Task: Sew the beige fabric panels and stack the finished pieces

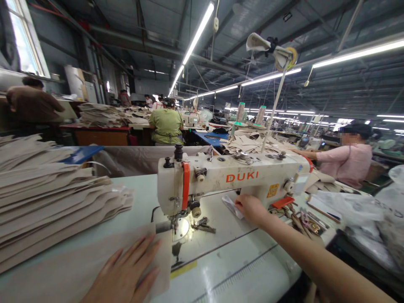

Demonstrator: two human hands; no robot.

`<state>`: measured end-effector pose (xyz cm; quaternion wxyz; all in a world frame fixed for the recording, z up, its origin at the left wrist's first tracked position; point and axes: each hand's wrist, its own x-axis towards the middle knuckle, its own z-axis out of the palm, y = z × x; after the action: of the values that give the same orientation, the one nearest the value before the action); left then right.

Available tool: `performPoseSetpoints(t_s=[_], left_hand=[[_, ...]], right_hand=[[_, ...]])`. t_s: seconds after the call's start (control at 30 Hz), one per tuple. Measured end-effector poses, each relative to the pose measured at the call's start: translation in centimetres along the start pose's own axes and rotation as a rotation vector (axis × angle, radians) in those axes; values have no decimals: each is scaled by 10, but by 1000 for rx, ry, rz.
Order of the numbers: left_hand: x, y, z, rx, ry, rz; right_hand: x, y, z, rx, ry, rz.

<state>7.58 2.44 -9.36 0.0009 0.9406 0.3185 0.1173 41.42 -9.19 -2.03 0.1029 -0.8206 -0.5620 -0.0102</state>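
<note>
My left hand (128, 267) lies flat with fingers stretched on a beige fabric piece (63, 265), left of the needle area of a white sewing machine (214, 176). My right hand (251, 209) reaches under the machine's arm, its fingers curled together. A small white slip (232, 206) lies on the machine bed beside those fingertips; whether they grip it or something else is hidden. By the lit needle plate (182, 228) sits a small metal attachment (204, 225).
A tall stack of beige cut pieces (57, 202) rises at the left. Scissors and other tools (307, 221) lie right of the machine, near clear plastic bags (353, 210). Thread cones (260, 115) stand behind. Co-workers sit beyond, one in a green top (166, 125), another in pink (350, 162).
</note>
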Motion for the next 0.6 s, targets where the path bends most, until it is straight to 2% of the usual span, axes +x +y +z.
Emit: performPoseSetpoints(t_s=[0.07,0.17,0.23,0.3,0.37,0.47,0.53,0.6], left_hand=[[-1,-4,3,-9,60,17],[-4,-11,4,-53,214,98],[-7,-9,-1,-144,307,133],[-12,-2,-10,-305,347,105],[-14,10,-21,-523,312,14],[-13,24,-32,-931,126,-138],[-10,27,-35,-1189,3,-223],[-7,26,-36,-1362,-61,-301]], right_hand=[[-1,1,-6,40,35,17],[-8,0,-15,128,47,-8],[-18,-7,-19,199,23,-63],[-33,-21,-19,272,-17,-137],[-48,-42,-16,359,-50,-255],[-66,-81,-6,475,-46,-535],[-69,-107,2,441,-26,-681],[-65,-127,11,374,8,-780]])
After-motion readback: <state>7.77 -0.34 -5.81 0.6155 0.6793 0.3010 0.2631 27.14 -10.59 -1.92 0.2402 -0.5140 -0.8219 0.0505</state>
